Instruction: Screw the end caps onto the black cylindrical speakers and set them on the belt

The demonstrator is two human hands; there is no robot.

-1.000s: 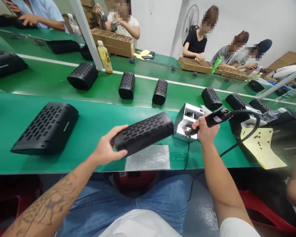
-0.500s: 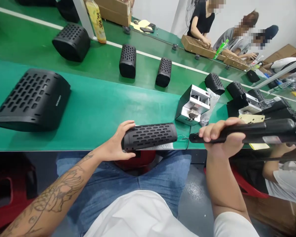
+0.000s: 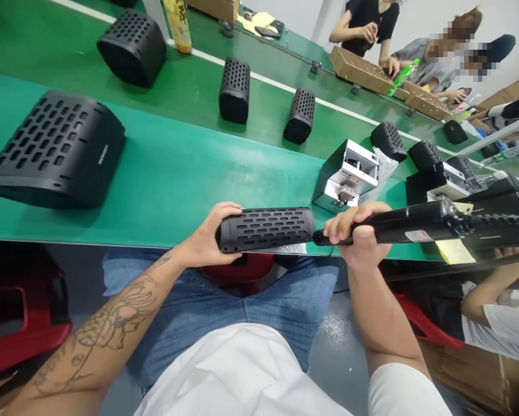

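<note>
My left hand (image 3: 220, 236) is wrapped around one end of a black housing (image 3: 270, 228) with rows of slots, lying on its side near the table's front edge. In my right hand (image 3: 359, 234) is a black electric screwdriver (image 3: 404, 224), held level with its narrow end pointing left. That end meets the right end of the housing; the exact contact point is too small to make out. Just behind my right hand stands a silver and black screw feeder (image 3: 348, 176). A larger-looking slotted housing (image 3: 55, 150) stands on the table at the left.
More black slotted housings (image 3: 234, 89) stand along the green belt (image 3: 190, 86) behind the table. A yellow-labelled bottle (image 3: 178, 26) is beside a post. Yellow paper (image 3: 454, 249) hangs at the right. Co-workers (image 3: 366, 32) sit across the line, by cardboard trays (image 3: 359, 75).
My right hand has moved left with the screwdriver, bringing its narrow end to the housing. My left hand keeps its hold. The camera view has shifted slightly.
</note>
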